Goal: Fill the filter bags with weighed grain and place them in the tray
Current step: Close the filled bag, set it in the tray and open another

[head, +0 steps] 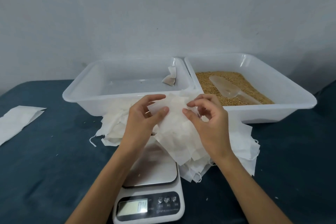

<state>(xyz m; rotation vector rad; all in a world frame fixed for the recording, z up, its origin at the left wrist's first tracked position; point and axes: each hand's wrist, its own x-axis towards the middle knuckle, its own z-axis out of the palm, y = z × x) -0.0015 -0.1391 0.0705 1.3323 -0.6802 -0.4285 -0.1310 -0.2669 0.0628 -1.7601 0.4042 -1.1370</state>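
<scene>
**Flimsy bag, fiddly opening**

Both hands had a pinching grip on one empty filter bag (179, 129): left hand (145, 114) with its thumb pressed on the bag's upper left edge, right hand (205, 114) nipping the upper right edge between thumb and curled fingers. Looked to me like the mouth was being teased apart. That stuff is thin, limp, nearly weightless paper-cloth, so I'd say take it right at the top hem, lightly. Pull too hard and it probably tears or creases shut.

The bag hung in the air over the scale (151, 178), above the heap of spare bags (241, 143) on the blue tabletop (45, 169). Both forearms came up from the bottom edge, wrists bent in toward each other.

Further out, one filled bag (170, 79) sat in the left tray (76, 91)'s far right corner, and a clear scoop (225, 87) lay on the grain (236, 82) in the right tray (300, 96).
</scene>
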